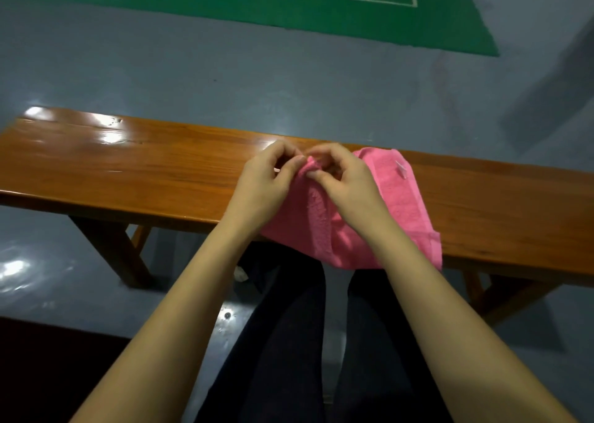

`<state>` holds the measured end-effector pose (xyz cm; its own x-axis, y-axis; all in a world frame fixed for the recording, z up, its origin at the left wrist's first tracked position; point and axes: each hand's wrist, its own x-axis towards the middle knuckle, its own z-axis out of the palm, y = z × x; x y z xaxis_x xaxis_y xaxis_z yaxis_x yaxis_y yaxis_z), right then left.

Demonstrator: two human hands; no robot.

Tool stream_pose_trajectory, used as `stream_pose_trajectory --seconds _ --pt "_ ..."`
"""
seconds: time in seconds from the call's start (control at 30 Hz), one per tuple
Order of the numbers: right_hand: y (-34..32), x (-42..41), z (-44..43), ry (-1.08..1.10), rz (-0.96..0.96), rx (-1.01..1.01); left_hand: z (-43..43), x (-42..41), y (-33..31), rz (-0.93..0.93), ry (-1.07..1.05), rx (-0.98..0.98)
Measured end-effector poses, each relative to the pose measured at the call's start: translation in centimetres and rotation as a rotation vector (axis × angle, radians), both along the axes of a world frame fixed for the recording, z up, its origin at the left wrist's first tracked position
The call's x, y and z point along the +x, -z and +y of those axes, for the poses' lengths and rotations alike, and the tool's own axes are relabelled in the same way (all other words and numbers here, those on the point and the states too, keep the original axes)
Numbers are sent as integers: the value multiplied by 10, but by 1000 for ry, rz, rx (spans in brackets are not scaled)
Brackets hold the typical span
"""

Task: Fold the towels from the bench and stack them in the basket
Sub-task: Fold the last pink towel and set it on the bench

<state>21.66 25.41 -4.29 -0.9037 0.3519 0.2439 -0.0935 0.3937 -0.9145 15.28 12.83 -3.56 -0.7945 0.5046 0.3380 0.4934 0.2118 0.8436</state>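
Both hands pinch pink towel (398,204) corner on wooden bench (128,165): left hand (266,178), right hand (344,178), touching.

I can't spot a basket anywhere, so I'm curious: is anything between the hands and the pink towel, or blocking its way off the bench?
Nothing visible stands between them: the left hand and right hand already pinch the pink towel on the bench. No basket is in view, so that path cannot be judged.
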Motion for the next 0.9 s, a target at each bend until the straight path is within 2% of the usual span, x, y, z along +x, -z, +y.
stream_pose_trajectory --seconds 0.1,0.2,0.27,0.4,0.5,0.7,0.9 --pt "0 0 5 7 2 21 -12 5 3 38 81 -24" --pt "-1 2 11 30 24 -22 -36 2 28 165 154 -271" --pt "-2 5 14 34 22 -20 -51 -4 44 176 153 -425" --pt "-3 7 20 69 17 -26 -69 -12 53 262 119 -569" --pt "-4 10 25 106 26 -40 -75 -17 48 234 55 -546" --pt "1 14 34 172 18 -44 -71 -18 33 411 21 -368" --pt "-7 20 48 242 9 -114 -54 -21 13 431 19 -291"
